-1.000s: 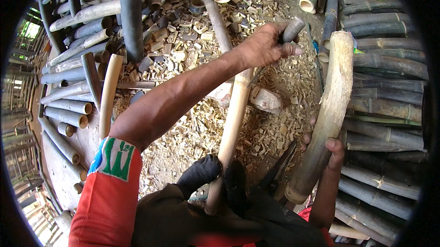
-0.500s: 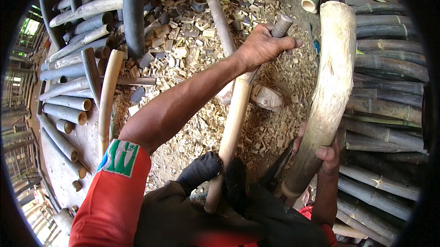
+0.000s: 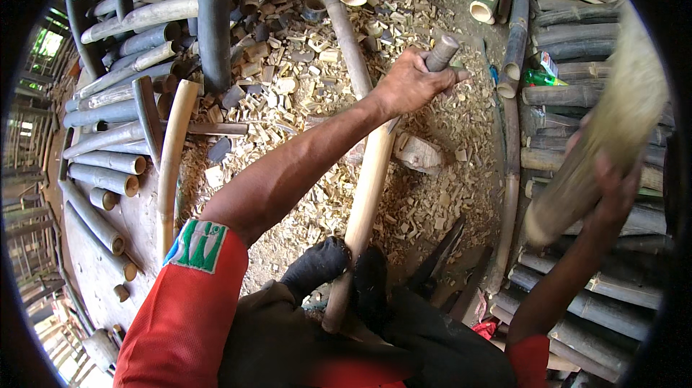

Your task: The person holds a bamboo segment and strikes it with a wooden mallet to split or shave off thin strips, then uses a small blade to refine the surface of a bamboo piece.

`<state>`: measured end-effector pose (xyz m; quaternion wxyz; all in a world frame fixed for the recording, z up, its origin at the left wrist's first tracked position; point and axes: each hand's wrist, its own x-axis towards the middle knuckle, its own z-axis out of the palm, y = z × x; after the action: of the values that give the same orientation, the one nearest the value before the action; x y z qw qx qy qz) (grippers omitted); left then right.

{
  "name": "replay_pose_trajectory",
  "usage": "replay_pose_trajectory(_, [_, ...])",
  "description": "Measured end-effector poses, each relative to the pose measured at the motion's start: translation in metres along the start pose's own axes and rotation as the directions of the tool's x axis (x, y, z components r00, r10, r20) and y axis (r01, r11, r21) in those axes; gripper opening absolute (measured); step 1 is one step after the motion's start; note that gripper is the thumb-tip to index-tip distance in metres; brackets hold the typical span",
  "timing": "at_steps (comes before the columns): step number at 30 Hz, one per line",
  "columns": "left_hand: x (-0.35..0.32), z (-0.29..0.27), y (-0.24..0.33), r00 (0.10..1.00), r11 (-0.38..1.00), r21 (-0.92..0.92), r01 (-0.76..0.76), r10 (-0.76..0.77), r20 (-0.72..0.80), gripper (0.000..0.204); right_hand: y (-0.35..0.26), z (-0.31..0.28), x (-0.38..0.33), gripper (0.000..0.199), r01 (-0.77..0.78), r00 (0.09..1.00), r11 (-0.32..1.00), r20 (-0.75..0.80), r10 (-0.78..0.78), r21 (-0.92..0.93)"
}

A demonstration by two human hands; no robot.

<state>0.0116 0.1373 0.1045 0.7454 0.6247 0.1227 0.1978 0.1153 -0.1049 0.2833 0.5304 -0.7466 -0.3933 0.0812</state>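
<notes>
My left hand (image 3: 418, 84) is closed around the round handle (image 3: 442, 53) of a bladed tool, above the upper part of a peeled pale pole (image 3: 369, 186). A small part of the blade shows under the hand, against the pole. That pole slants down between my two dark-covered feet (image 3: 317, 264). Out at the far right, my right hand (image 3: 616, 183) grips a thick length of wood (image 3: 628, 92), tilted with its upper end to the right. Its upper part is scraped pale and its lower part is darker; motion blurs it.
Chips (image 3: 288, 157) cover the ground around a short wooden block (image 3: 419, 154) beside the pale pole. Dark bamboo poles (image 3: 577, 92) lie stacked along the right. More cut poles (image 3: 108, 179) lie at the left. A green bottle (image 3: 542, 79) rests on the right stack.
My right hand has carried the thick length of wood to the right and upward, over the stacked poles, tilting it further. My left hand has barely moved and still holds the bladed tool.
</notes>
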Motion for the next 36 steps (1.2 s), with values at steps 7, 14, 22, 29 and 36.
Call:
replay_pose_trajectory(7, [-0.002,-0.004,0.012,0.996,0.996,0.042,0.081,-0.08,-0.034,0.02,-0.004,0.045,0.052,0.087,0.407,0.872,0.757,0.463,-0.156,-0.511])
replay_pose_trajectory(14, [-0.001,-0.003,0.007,0.998,0.998,-0.041,0.055,-0.056,-0.021,0.025,-0.064,-0.011,0.074,0.067,0.272,0.96,0.88,0.044,-0.278,-0.39])
replay_pose_trajectory(22, [-0.005,-0.016,0.002,0.993,0.993,-0.017,0.114,-0.115,-0.039,0.021,0.008,0.053,0.059,0.092,0.181,0.896,0.782,0.427,0.118,-0.596])
replay_pose_trajectory(29, [-0.046,0.014,0.002,0.974,0.939,0.343,-0.013,0.09,-0.21,0.028,-0.017,-0.01,0.052,0.081,0.168,0.982,0.919,0.138,-0.126,-0.356])
replay_pose_trajectory(36, [-0.084,0.006,0.023,0.928,0.957,0.267,-0.11,0.195,-0.317,0.03,0.011,-0.043,-0.014,0.074,-0.023,0.992,0.995,-0.124,0.011,-0.101])
